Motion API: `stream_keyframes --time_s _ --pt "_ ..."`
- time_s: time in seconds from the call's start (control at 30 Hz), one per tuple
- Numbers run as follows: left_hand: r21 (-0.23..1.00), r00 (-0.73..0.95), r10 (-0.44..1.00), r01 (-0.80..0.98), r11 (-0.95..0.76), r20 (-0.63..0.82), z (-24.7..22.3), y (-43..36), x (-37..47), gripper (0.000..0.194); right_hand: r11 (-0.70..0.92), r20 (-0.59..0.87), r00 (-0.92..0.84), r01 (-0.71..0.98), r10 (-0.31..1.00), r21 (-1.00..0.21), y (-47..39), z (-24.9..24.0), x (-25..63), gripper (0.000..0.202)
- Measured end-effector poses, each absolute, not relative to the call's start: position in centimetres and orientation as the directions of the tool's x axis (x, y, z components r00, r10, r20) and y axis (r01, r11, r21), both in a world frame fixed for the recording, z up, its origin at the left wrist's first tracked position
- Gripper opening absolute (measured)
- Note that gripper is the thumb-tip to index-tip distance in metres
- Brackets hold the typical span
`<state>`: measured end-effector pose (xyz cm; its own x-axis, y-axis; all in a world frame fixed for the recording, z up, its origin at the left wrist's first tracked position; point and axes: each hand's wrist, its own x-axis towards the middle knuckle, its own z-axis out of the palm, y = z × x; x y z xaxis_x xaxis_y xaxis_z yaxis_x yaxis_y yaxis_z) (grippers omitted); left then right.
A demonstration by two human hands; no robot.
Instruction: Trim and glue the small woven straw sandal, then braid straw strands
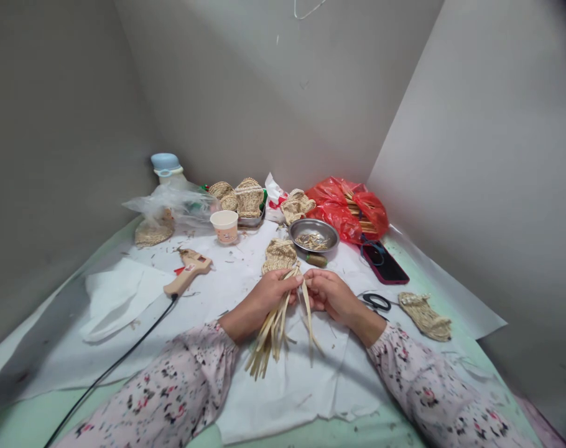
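Observation:
My left hand (273,297) is closed around a bundle of straw strips (270,333), whose loose ends fan down toward me. Thumb and fingers of my right hand (330,295) pinch a separate straw strand (310,320) that hangs beside the bundle. Both hands almost meet over the white sheet. Just beyond my left hand lies a woven straw piece (279,254); whether it joins the bundle I cannot tell. Near my right wrist are black-handled scissors (377,302), partly hidden, and another woven straw piece (425,316).
A metal bowl (315,234) holds straw scraps, with a dark green roll (316,259) before it. Farther back are a red plastic bag (332,193) and a paper cup (225,228). A phone (386,262) lies right; a corded glue gun (188,274) lies left.

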<state>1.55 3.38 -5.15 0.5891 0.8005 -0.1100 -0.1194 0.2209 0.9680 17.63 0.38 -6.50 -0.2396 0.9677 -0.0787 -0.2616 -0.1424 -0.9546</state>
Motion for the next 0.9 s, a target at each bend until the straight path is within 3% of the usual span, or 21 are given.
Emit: stream_keyframes --time_s 0.33,0.9 --pt "0.961 0.547 0.809 -0.029 0.274 -0.214 -4.76 3.09 1.32 0.03 -0.09 -0.081 -0.067 -0.147 0.994 -0.985 0.25 -5.83 17.39 0.005" --pt "0.973 0.546 0.811 0.036 0.23 -0.212 -4.41 2.98 1.43 0.028 -0.071 -0.072 -0.083 0.015 0.994 -0.997 0.16 -5.62 17.27 0.01"
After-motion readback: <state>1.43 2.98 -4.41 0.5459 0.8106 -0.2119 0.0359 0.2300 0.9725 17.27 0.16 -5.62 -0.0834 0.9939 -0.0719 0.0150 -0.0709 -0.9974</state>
